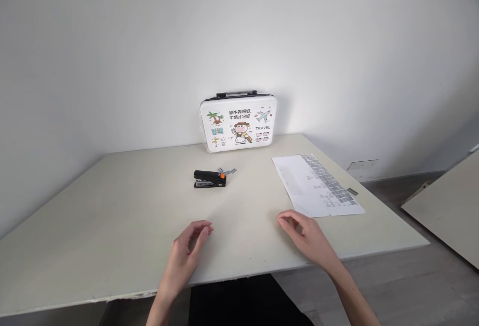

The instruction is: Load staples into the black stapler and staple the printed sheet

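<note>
Low over the table's front, my left hand (187, 251) is loosely closed. Its thumb and fingertips come close together, and nothing shows between them. My right hand (301, 233) has its fingers curled in the same way, thumb tip against the forefinger, near the lower edge of a printed sheet of paper (299, 186). Beyond my left hand lies a black stapler (209, 179) with an orange piece on top, apart from both hands. Several grey staple strips (226, 170) sit just behind it. Another short grey strip (352, 191) is at the paper's right edge.
A white case (239, 139) with cartoon prints and a black handle leans upright against the wall (149, 66) at the back of the pale table (112, 226). The table's front edge is rough. At the right stands another pale surface (449, 206), with grey floor between.
</note>
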The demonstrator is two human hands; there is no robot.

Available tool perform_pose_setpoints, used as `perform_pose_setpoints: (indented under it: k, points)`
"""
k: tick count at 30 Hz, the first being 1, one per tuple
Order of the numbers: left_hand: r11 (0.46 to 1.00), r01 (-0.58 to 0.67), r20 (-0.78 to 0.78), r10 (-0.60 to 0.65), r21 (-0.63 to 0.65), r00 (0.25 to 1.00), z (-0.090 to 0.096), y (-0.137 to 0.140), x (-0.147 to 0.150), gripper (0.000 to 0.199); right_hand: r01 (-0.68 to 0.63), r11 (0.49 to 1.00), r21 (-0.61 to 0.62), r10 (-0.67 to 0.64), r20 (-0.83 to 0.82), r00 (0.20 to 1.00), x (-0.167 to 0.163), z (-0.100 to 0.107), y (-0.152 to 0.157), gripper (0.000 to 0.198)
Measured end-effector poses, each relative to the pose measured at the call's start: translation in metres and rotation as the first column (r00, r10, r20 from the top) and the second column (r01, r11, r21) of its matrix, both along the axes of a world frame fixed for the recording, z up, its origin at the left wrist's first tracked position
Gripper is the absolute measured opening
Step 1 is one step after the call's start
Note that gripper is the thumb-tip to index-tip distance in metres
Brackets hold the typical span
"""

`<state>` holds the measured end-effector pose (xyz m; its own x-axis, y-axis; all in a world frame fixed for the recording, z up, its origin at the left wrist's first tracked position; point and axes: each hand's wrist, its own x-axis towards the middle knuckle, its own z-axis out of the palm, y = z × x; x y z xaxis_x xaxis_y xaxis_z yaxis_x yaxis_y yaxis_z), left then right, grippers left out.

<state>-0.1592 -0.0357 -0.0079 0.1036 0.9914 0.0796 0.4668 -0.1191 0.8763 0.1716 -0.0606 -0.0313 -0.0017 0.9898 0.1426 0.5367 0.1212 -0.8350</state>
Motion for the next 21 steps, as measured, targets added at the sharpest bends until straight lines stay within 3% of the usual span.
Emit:
perform_pose_setpoints:
  k: [12,21]
  points:
    - [0.999,-0.034,0.009,0.034,0.005,0.999,0.0081,-0.0031,0.0047,0.038,0.013,1.000,0.024,-0.014,0.020,1.000,-0.0004,-0.0013,0.0007,0.037]
    - [1.000,-0.021,-0.014,0.021,0.023,1.000,0.0039,-0.0013,0.0018,0.037,0.008,0.999,0.032,-0.008,0.015,1.000,-0.0007,0.0009,0.0003,0.038]
